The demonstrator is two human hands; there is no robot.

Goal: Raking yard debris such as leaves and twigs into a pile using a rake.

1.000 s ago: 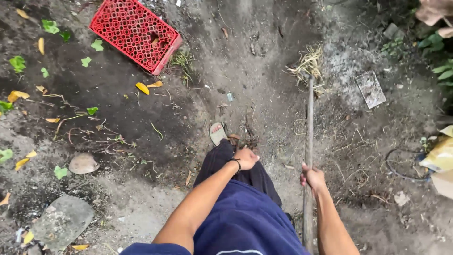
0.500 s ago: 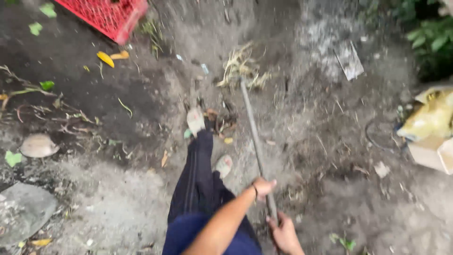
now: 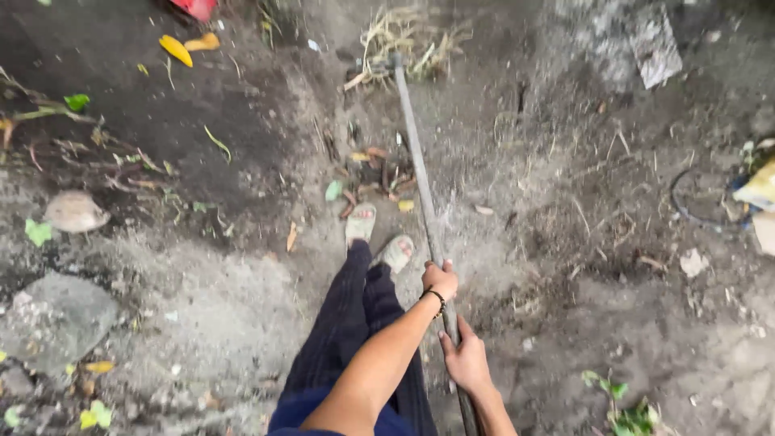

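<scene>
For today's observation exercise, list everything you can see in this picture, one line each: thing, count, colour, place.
rake: one, grey handle, centre, head at top in dry grass
dry grass: one clump, straw, top centre
yellow leaves: two, top left
red crate: one corner, top edge
flat stones: two, grey, left
slab: one, grey, top right
sandals: two, pale, centre
left hand: on handle, upper grip
right hand: on handle, lower grip

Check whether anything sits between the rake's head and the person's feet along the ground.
Yes. Between the rake head, tangled in dry grass, and the sandalled feet lies a small heap of brown dead leaves with a green leaf. Both hands, left hand and right hand, grip the handle.
</scene>
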